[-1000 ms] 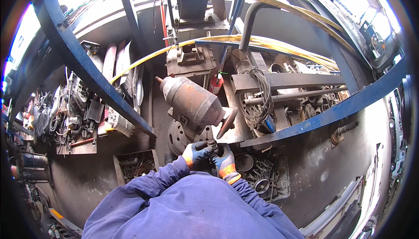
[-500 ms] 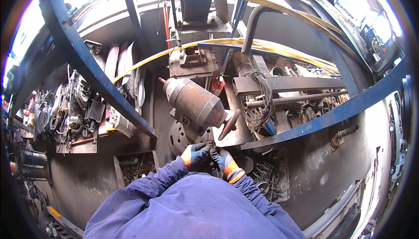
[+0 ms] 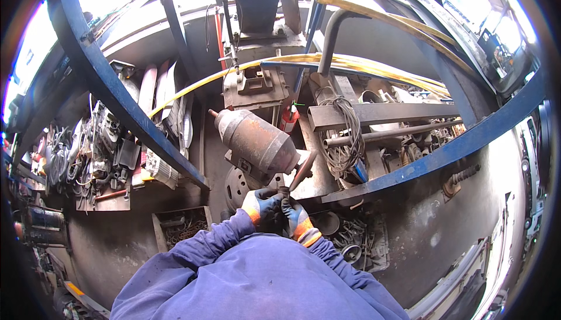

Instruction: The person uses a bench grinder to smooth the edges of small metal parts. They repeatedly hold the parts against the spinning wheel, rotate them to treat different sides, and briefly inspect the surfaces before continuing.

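Both gloved hands (image 3: 279, 208) stay clasped below the rusty cylinder (image 3: 257, 141), barely shifted.

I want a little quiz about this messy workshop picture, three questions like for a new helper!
1. True or false: both gloved hands, the left hand and the right hand, are close together at the lower end of the dark rod-shaped tool.
2. Which thing lies just above the hands?
A. a rusty brown metal cylinder
B. a green plastic bucket
C. a white paper box
3. Fill in: the coil of grey wire hangs over a long rusty metal ____.

Key: 1 true; 2 A; 3 beam.
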`<move>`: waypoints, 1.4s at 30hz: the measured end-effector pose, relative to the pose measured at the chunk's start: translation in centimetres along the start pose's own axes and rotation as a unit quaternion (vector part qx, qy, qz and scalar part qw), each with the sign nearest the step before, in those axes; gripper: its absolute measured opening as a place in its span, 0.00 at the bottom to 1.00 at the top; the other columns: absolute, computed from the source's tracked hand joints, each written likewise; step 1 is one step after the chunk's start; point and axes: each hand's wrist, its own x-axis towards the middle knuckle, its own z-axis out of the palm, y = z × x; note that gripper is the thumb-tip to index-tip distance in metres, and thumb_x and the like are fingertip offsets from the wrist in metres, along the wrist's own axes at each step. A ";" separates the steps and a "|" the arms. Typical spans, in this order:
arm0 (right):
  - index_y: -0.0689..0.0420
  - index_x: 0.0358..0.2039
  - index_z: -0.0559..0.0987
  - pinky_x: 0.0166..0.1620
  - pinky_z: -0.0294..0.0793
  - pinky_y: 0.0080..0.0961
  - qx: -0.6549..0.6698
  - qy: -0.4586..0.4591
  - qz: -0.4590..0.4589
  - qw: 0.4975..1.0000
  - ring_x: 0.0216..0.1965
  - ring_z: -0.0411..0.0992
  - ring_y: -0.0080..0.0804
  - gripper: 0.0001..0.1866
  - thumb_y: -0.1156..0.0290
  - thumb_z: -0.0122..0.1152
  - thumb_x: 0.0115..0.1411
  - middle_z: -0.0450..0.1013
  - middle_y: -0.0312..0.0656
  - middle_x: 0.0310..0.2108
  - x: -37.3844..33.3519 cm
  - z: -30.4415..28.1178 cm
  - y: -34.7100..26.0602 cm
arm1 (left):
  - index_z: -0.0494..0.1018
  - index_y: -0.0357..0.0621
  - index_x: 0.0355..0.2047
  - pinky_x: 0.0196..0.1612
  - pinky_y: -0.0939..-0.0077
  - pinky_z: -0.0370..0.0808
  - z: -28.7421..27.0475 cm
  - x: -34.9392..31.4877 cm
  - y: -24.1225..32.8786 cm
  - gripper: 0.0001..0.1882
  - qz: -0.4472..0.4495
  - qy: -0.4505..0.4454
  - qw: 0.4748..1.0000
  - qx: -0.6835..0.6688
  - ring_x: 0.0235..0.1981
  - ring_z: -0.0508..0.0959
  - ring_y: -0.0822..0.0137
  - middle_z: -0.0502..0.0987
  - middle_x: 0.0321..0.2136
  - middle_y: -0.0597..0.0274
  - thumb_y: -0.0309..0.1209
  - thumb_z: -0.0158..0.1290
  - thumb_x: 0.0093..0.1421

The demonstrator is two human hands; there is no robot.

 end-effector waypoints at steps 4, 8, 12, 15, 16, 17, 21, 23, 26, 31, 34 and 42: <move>0.58 0.56 0.72 0.48 0.75 0.27 0.057 -0.013 0.000 0.998 0.43 0.73 0.28 0.25 0.57 0.60 0.63 0.75 0.38 0.45 0.1 -0.2 0.2 | 0.79 0.34 0.43 0.30 0.79 0.72 0.0 0.4 -0.2 0.17 -0.006 0.011 0.999 0.032 0.28 0.73 0.78 0.80 0.28 0.66 0.36 0.61 0.60; 0.58 0.56 0.72 0.47 0.75 0.27 0.063 -0.023 0.005 0.998 0.43 0.74 0.29 0.25 0.57 0.60 0.63 0.75 0.38 0.44 0.3 -0.5 0.4 | 0.79 0.34 0.42 0.29 0.80 0.71 0.1 0.2 0.0 0.17 -0.002 0.013 0.999 0.036 0.28 0.73 0.78 0.80 0.28 0.66 0.36 0.61 0.60; 0.56 0.53 0.72 0.40 0.78 0.28 0.000 -0.015 -0.005 1.000 0.37 0.75 0.28 0.25 0.51 0.56 0.64 0.76 0.37 0.38 0.4 -0.7 0.7 | 0.79 0.34 0.42 0.29 0.80 0.71 -0.1 0.2 -0.3 0.17 0.022 0.022 0.998 0.062 0.28 0.73 0.78 0.80 0.29 0.66 0.36 0.61 0.59; 0.58 0.52 0.72 0.41 0.77 0.27 0.013 -0.022 0.002 1.000 0.38 0.75 0.27 0.25 0.51 0.56 0.64 0.76 0.38 0.38 0.5 -0.8 0.8 | 0.79 0.35 0.42 0.30 0.80 0.72 -0.1 0.1 0.0 0.17 -0.002 0.016 0.999 0.041 0.28 0.74 0.78 0.80 0.29 0.65 0.37 0.61 0.59; 0.59 0.52 0.72 0.42 0.77 0.27 0.001 -0.017 -0.020 1.000 0.37 0.75 0.27 0.25 0.52 0.56 0.64 0.76 0.38 0.38 0.5 -0.7 0.9 | 0.79 0.35 0.42 0.30 0.80 0.72 0.0 -0.1 0.2 0.18 -0.011 0.014 0.999 0.044 0.28 0.74 0.78 0.80 0.29 0.66 0.37 0.61 0.59; 0.59 0.52 0.72 0.42 0.77 0.26 -0.010 -0.011 -0.041 0.999 0.37 0.75 0.27 0.24 0.53 0.56 0.65 0.76 0.38 0.38 0.6 -0.6 1.1 | 0.79 0.35 0.43 0.30 0.80 0.72 0.0 -0.3 0.5 0.18 -0.019 0.011 0.999 0.047 0.29 0.74 0.78 0.80 0.30 0.66 0.37 0.61 0.59; 0.61 0.47 0.74 0.43 0.75 0.26 -0.094 0.012 -0.161 0.982 0.35 0.73 0.25 0.22 0.57 0.63 0.62 0.77 0.37 0.36 1.2 -1.0 2.0 | 0.79 0.35 0.44 0.32 0.80 0.73 -0.4 -0.3 0.1 0.17 -0.037 -0.016 0.998 0.057 0.30 0.74 0.78 0.80 0.31 0.67 0.36 0.58 0.62; 0.61 0.44 0.75 0.42 0.74 0.27 -0.195 0.063 -0.185 0.961 0.35 0.73 0.26 0.22 0.58 0.68 0.58 0.77 0.38 0.35 0.0 -0.3 1.4 | 0.78 0.36 0.46 0.35 0.80 0.74 -1.2 0.3 -2.3 0.15 0.003 -0.055 0.998 0.010 0.32 0.75 0.77 0.80 0.33 0.67 0.34 0.56 0.64; 0.61 0.38 0.77 0.40 0.74 0.27 -0.313 0.140 -0.190 0.920 0.33 0.73 0.27 0.25 0.57 0.77 0.48 0.78 0.40 0.32 -1.8 0.5 -0.4 | 0.76 0.35 0.50 0.41 0.81 0.73 -1.7 0.5 -4.4 0.17 0.033 -0.099 0.994 -0.001 0.37 0.75 0.77 0.79 0.37 0.67 0.34 0.52 0.67; 0.62 0.37 0.76 0.38 0.74 0.30 -0.455 0.200 -0.197 0.845 0.31 0.75 0.30 0.27 0.56 0.77 0.46 0.78 0.45 0.30 -3.1 1.0 -1.0 | 0.74 0.34 0.51 0.44 0.80 0.73 -2.3 0.4 -5.7 0.19 0.026 -0.151 0.988 -0.009 0.39 0.74 0.77 0.79 0.40 0.66 0.36 0.51 0.67; 0.61 0.36 0.76 0.37 0.74 0.32 -0.456 0.202 -0.184 0.847 0.31 0.76 0.33 0.27 0.56 0.77 0.44 0.78 0.48 0.30 -3.2 0.9 -0.8 | 0.74 0.36 0.50 0.44 0.80 0.72 -1.7 -1.2 -2.9 0.18 -0.019 -0.169 0.985 -0.030 0.39 0.75 0.76 0.79 0.40 0.65 0.36 0.52 0.66; 0.60 0.36 0.76 0.39 0.75 0.38 -0.460 0.205 -0.214 0.837 0.35 0.78 0.50 0.24 0.59 0.73 0.42 0.78 0.52 0.30 -4.0 1.8 -1.8 | 0.75 0.38 0.50 0.47 0.79 0.73 -0.9 -2.3 -0.8 0.19 -0.066 -0.149 0.983 -0.087 0.41 0.76 0.75 0.79 0.41 0.66 0.32 0.59 0.60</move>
